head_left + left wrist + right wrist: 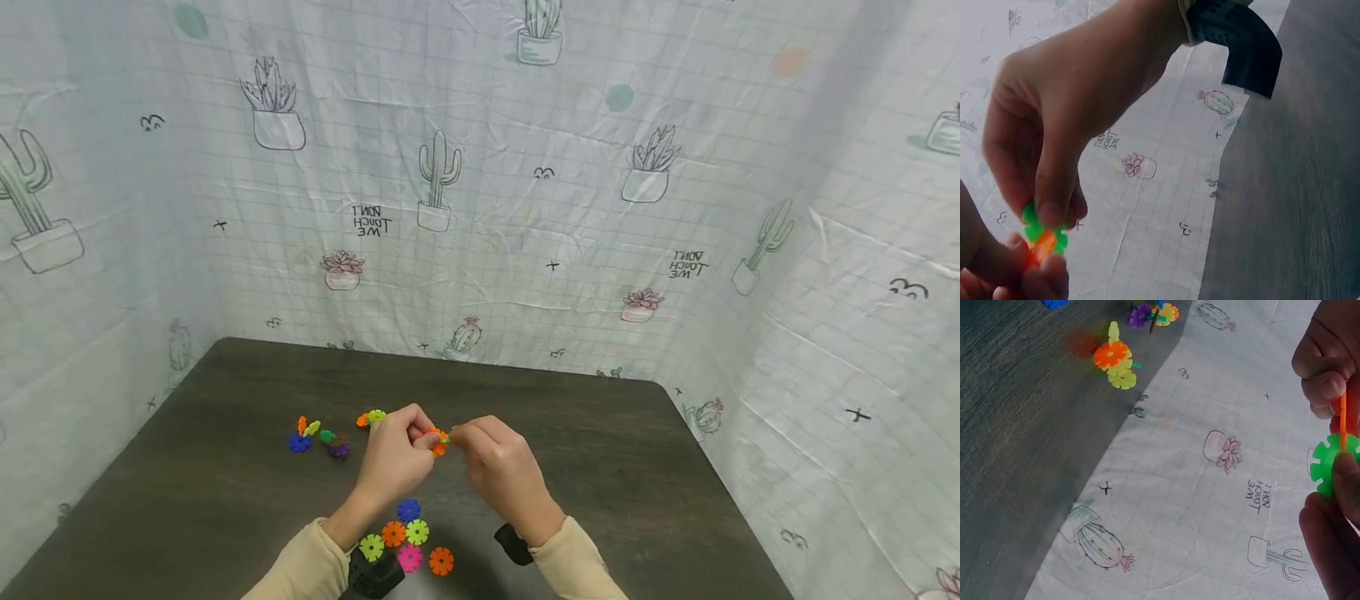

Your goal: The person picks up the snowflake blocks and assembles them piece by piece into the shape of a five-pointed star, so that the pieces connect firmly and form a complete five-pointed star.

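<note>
Above the middle of the dark table, my two hands meet at a pair of small notched flower-shaped discs. My left hand [396,457] pinches an orange disc [1343,419] between thumb and fingers. With thumb and fingertips, my right hand [504,468] pinches a green disc [1322,467]. The green disc [1033,226] touches the orange one at the edge, set crosswise to it; fingers hide how deep their slots engage. Below the hands in the head view lie loose discs: blue [408,510], pink [409,558], and several orange and lime ones.
Left of the hands sit joined disc clusters: one blue, orange and yellow [300,442], one green, brown and purple [340,449], and one orange and yellow [363,420] partly behind the left hand. A printed cloth [495,250] hangs around the table's back and sides.
</note>
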Demonstrator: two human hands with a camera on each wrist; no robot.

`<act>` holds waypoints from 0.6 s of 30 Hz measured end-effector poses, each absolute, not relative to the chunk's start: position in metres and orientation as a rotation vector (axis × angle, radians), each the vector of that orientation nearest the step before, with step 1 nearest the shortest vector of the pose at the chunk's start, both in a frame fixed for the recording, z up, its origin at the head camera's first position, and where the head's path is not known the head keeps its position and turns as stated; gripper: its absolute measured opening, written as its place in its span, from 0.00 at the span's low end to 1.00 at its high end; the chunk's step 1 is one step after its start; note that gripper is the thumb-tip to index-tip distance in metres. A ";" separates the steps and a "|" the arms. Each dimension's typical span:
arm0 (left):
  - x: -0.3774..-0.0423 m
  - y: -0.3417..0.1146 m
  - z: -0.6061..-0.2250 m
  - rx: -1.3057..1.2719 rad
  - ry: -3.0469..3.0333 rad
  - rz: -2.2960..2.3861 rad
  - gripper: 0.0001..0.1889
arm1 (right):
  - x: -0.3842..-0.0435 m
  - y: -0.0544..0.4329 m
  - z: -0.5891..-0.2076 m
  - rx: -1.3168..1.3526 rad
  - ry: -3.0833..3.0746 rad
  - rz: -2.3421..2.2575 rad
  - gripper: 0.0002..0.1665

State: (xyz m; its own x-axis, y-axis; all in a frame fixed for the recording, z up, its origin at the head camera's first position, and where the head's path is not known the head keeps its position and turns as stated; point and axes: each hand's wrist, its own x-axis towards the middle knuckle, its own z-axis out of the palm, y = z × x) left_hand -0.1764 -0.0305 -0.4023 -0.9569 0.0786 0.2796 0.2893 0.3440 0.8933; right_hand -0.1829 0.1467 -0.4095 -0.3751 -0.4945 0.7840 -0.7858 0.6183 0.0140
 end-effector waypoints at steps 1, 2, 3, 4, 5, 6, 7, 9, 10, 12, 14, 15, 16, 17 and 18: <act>-0.177 -0.031 -0.402 -0.351 -2.414 -1.684 0.09 | -0.183 0.147 -0.409 1.004 -2.056 0.476 0.15; -0.177 -0.032 -0.401 -0.368 -2.413 -1.703 0.08 | -0.183 0.148 -0.409 1.004 -2.057 0.484 0.15; -0.178 -0.034 -0.401 -0.388 -2.410 -1.725 0.08 | -0.183 0.150 -0.409 1.004 -2.065 0.494 0.15; -0.179 -0.035 -0.401 -0.405 -2.406 -1.746 0.07 | -0.183 0.151 -0.409 1.007 -2.074 0.504 0.15; -0.179 -0.036 -0.401 -0.423 -2.402 -1.768 0.06 | -0.184 0.152 -0.408 1.014 -2.076 0.513 0.14; -0.180 -0.037 -0.400 -0.439 -2.398 -1.787 0.06 | -0.184 0.153 -0.408 1.021 -2.079 0.524 0.15; -0.181 -0.038 -0.401 -0.453 -2.399 -1.796 0.05 | -0.185 0.154 -0.407 1.026 -2.083 0.538 0.15; -0.182 -0.040 -0.401 -0.474 -2.402 -1.820 0.04 | -0.185 0.155 -0.407 1.039 -2.093 0.580 0.18; -0.182 -0.041 -0.401 -0.473 -2.408 -1.832 0.04 | -0.186 0.156 -0.407 1.047 -2.103 0.613 0.19; -0.182 -0.044 -0.402 -0.468 -2.422 -1.853 0.03 | -0.185 0.157 -0.407 1.051 -2.144 0.705 0.22; -0.182 -0.047 -0.403 -0.457 -2.431 -1.871 0.03 | -0.184 0.159 -0.408 1.041 -2.211 0.836 0.26; -0.183 -0.049 -0.403 -0.448 -2.432 -1.876 0.03 | -0.183 0.159 -0.409 1.033 -2.253 0.906 0.29; -0.183 -0.051 -0.404 -0.432 -2.433 -1.882 0.02 | -0.183 0.159 -0.411 1.021 -2.299 0.952 0.31; -0.183 -0.053 -0.404 -0.419 -2.427 -1.890 0.02 | -0.182 0.160 -0.413 1.015 -2.342 0.986 0.33; -0.183 -0.054 -0.404 -0.406 -2.414 -1.899 0.02 | -0.181 0.160 -0.415 1.009 -2.393 1.006 0.34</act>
